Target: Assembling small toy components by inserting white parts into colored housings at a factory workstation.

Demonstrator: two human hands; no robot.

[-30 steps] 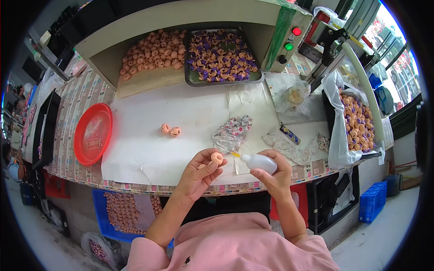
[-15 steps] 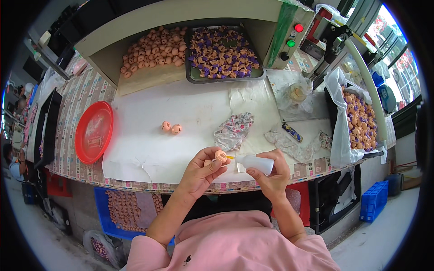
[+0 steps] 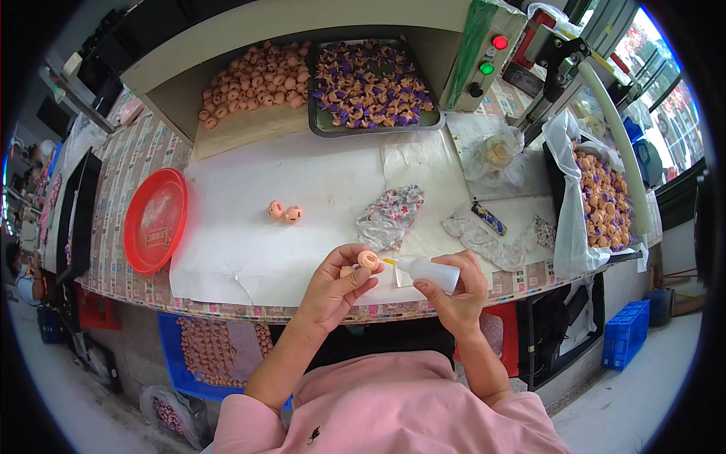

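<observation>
Over the table (image 3: 147, 151), left grip (image 3: 338, 284) pinches a peach ball (image 3: 368, 260), right grip (image 3: 463, 293) a white bottle (image 3: 433, 274), now nearer.

– Start with the bottle (image 3: 437, 276).
– Whitish, with a yellow tip (image 3: 389, 261).
– And the held ball (image 3: 368, 260)?
– Peach, like the two loose balls (image 3: 293, 215) and the heap (image 3: 257, 79).
– Now the worktop (image 3: 151, 147).
– Covered in a pinkish-brown print of small repeating blocks, overlaid with white paper (image 3: 325, 170).
– On to the cloth (image 3: 397, 203).
– Floral, with reddish blooms on white.
– And the tube (image 3: 489, 218)?
– Dark blue, marked with yellow.
– Then the dish (image 3: 138, 227).
– Red, paler in the middle.
– Next, the tray (image 3: 316, 127).
– Dark-rimmed, dull green within, strewn with peach and purple pieces (image 3: 370, 87).
– And the crate (image 3: 626, 334)?
– Blue.
– The lights (image 3: 499, 42)?
– One red, one green.
– Finish with the shirt (image 3: 393, 393).
– Pink, with one small black motif (image 3: 314, 435).
</observation>
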